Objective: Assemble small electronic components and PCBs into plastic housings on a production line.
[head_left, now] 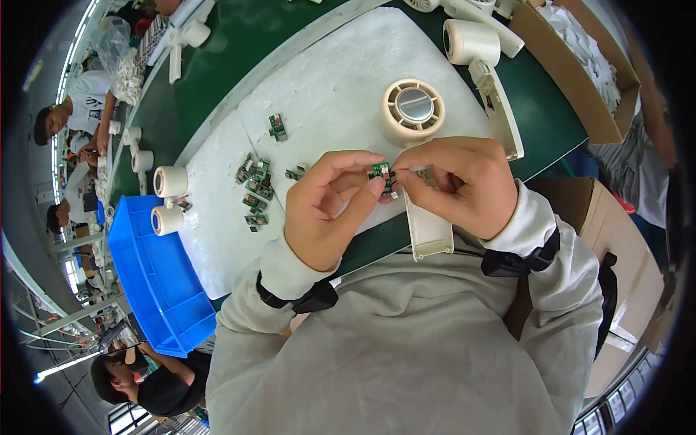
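Observation:
My left hand (330, 206) pinches a small green circuit board (380, 172) between thumb and fingertips. My right hand (460, 185) is closed at the board's right edge, its thumb and forefinger pressed together on something too small to make out. Below the hands lies a cream hair dryer housing (431, 235), its handle shell pointing toward me. The round head (412, 110) of that housing, with a silvery disc in its middle, rests on the white foam sheet. Part of the handle is hidden by my right hand. Several more circuit boards (257, 181) lie left of my left hand, one board (277, 127) farther off.
A blue divided bin (156, 268) stands at the left, beside two cream round heads (168, 181). More cream housings (471, 43) lie at the far right, near a cardboard box (627, 109) of white pieces. Another carton (616, 254) stands right of me. Other people work at the left.

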`<state>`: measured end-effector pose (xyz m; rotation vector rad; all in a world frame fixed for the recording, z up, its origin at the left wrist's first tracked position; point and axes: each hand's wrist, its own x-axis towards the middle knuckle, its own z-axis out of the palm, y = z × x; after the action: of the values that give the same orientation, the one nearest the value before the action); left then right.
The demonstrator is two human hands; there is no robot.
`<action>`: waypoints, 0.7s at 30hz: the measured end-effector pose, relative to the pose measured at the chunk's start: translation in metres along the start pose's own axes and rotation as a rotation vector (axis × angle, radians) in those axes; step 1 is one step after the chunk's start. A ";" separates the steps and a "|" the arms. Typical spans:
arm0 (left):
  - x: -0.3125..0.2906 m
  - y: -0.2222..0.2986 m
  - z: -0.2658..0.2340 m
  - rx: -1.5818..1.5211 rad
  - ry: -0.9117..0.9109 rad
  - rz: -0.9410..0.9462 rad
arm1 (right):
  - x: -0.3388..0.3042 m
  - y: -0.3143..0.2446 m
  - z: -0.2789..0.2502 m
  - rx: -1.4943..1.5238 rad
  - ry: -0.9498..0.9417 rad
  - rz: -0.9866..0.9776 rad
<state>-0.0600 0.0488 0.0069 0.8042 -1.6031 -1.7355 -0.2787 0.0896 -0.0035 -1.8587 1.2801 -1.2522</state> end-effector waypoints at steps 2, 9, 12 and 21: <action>0.000 -0.001 -0.001 0.028 0.020 0.007 | 0.002 0.002 0.000 -0.003 -0.008 -0.003; 0.000 -0.006 -0.009 0.296 0.011 0.137 | 0.001 0.005 0.000 -0.045 -0.033 -0.011; 0.000 0.002 -0.001 0.187 0.081 0.027 | 0.001 0.005 -0.001 -0.043 -0.040 -0.018; 0.004 -0.003 -0.015 -0.031 -0.048 -0.013 | 0.001 0.008 -0.008 0.032 -0.098 0.029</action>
<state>-0.0508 0.0366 0.0023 0.7645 -1.6015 -1.7974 -0.2891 0.0860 -0.0070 -1.8494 1.2235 -1.1457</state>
